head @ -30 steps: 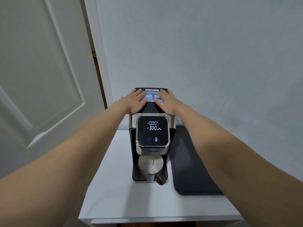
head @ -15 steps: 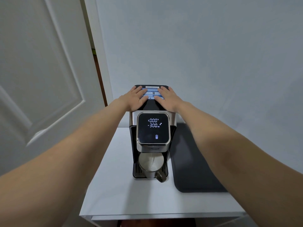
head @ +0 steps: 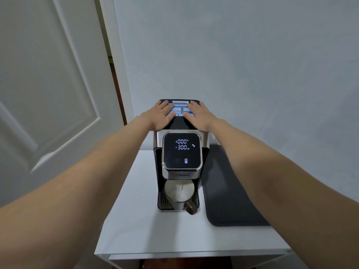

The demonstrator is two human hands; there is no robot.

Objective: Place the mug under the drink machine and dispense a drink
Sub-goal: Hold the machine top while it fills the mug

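Left hand (head: pixel 161 115) flat, palm down, fingers spread, resting on top of drink machine (head: pixel 181 152); grips nothing. Right hand (head: pixel 198 115) same: open, flat on machine top, holding nothing. Blue-and-white label (head: pixel 180 109) shows between hands. Black display panel (head: pixel 182 150) lit: "000", "300 ml", start/stop icon. Mug (head: pixel 178 193) upright on drip tray (head: pixel 164 200) under spout, handle toward near right; thin stream (head: pixel 181 188) falling into it. Machine on white table (head: pixel 155 233); dark mat (head: pixel 231 191) just beside, on right. White door (head: pixel 48 84) at left.
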